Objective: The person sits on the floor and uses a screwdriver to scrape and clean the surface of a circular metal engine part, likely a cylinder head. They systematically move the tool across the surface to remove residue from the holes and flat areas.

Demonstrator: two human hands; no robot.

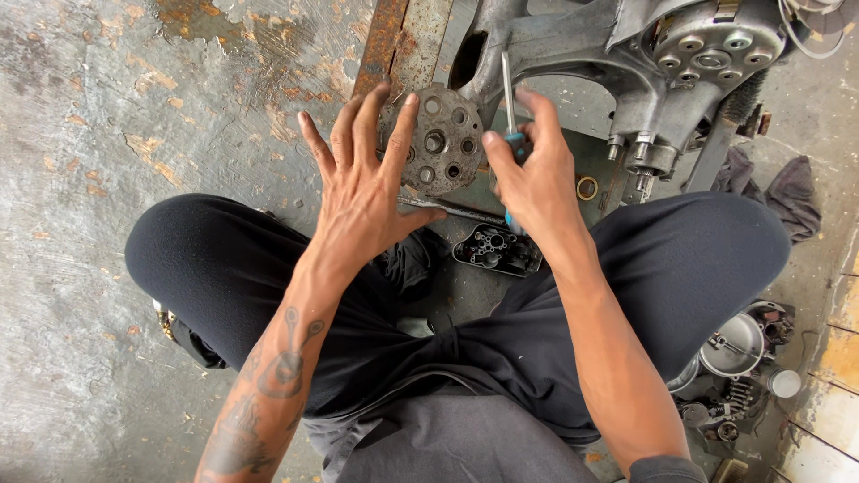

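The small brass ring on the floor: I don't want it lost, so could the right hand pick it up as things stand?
Probably not yet: the right hand is beside the brass ring, but grips a screwdriver.

You sit on a worn concrete floor (134, 107) with flaking paint. On it lie a rusty steel bar (398, 40), a grey engine casing (662, 63), a dark rag (787, 192), a brass ring (587, 188), a small black part (497, 250) and a metal bowl (734, 344).
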